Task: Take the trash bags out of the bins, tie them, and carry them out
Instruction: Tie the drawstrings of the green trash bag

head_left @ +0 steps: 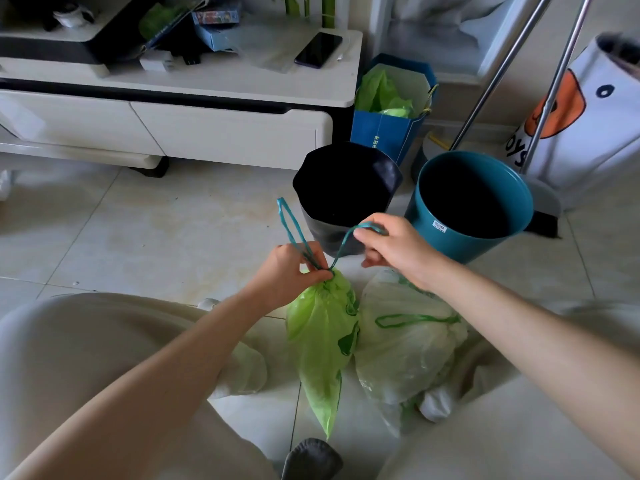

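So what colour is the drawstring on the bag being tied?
Teal, a dark blue-green, on the bright green bag. The drawstring shows best in the head view.

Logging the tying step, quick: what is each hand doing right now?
Left hand: closed, pinching the green bag neck and one drawstring loop.
Right hand: closed, grip on the other loop.

Lighting: soft daylight is coming from the upper right, casting faint shadows. Wide-angle distortion is bending the edges; corners are blurring slightly.
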{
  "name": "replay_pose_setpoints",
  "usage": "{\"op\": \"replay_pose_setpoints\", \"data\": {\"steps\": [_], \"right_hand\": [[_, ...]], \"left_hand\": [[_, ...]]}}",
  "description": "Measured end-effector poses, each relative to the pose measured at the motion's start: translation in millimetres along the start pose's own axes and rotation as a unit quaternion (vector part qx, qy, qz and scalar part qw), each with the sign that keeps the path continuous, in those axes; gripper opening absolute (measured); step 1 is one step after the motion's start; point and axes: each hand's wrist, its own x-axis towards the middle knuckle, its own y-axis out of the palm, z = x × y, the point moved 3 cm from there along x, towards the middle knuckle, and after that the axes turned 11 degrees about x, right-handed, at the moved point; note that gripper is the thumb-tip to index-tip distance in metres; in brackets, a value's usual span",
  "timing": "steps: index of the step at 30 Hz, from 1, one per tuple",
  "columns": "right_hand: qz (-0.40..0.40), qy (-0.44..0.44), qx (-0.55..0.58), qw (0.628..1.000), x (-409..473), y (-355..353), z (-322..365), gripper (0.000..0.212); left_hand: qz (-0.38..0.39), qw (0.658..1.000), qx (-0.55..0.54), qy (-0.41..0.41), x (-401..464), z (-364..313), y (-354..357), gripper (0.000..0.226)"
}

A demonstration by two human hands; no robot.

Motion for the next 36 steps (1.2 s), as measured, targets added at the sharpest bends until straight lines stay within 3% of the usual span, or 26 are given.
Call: {"op": "replay_pose_setpoints", "data": {"steps": [3,8,12,14,19,26,28,29,31,33,36], "right_hand": [[-0.031,-0.038,-0.126,0.991,3.2,-19.3,11.5,0.010],[0.071,0.072,-0.258,0.961,-0.4,-21.0,-11.5,0.026],[0.069,0.072,-0.365,0.926,2.3,-31.4,-26.6,0.032],[0.051,0.081,-0.415,0.905,2.9,-39.8,-29.8,0.026],[0.040,0.077,-0.404,0.911,3.5,-48.1,-31.3,0.027],[0.022,0.075,-0.411,0.908,0.5,-51.5,-20.8,0.028],[-0.012,0.094,-0.391,0.915,1.9,-58.2,-21.9,0.028],[-0.037,0.109,-0.356,0.927,3.0,-61.3,-22.5,0.028],[-0.097,0.162,-0.230,0.955,3.3,-65.8,-23.1,0.026],[-0.138,0.207,-0.098,0.963,0.7,-67.3,-21.8,0.022],[-0.149,0.208,0.098,0.962,-1.7,-67.2,-13.2,0.017]], "left_hand": [[0.004,1.000,0.002,-0.020,-3.6,2.6,-0.6,0.014],[0.104,0.985,-0.051,-0.129,-10.2,17.6,-2.2,0.003],[0.150,0.954,-0.077,-0.248,-17.8,30.4,0.3,0.014],[0.146,0.943,-0.067,-0.293,-20.6,39.3,-2.7,0.016],[0.119,0.931,-0.052,-0.342,-27.5,47.4,-16.5,0.019],[-0.023,0.909,-0.153,-0.388,-32.2,58.4,-46.7,0.017],[-0.050,0.882,-0.237,-0.404,-33.7,60.8,-55.8,0.012],[-0.049,0.853,-0.313,-0.415,-34.5,60.4,-59.6,0.008],[-0.042,0.763,-0.497,-0.411,-35.1,55.9,-65.2,0.010],[-0.057,0.699,-0.607,-0.373,-32.4,52.3,-71.5,0.003],[-0.064,0.670,-0.659,-0.335,-31.9,44.7,-75.1,0.009]]}}
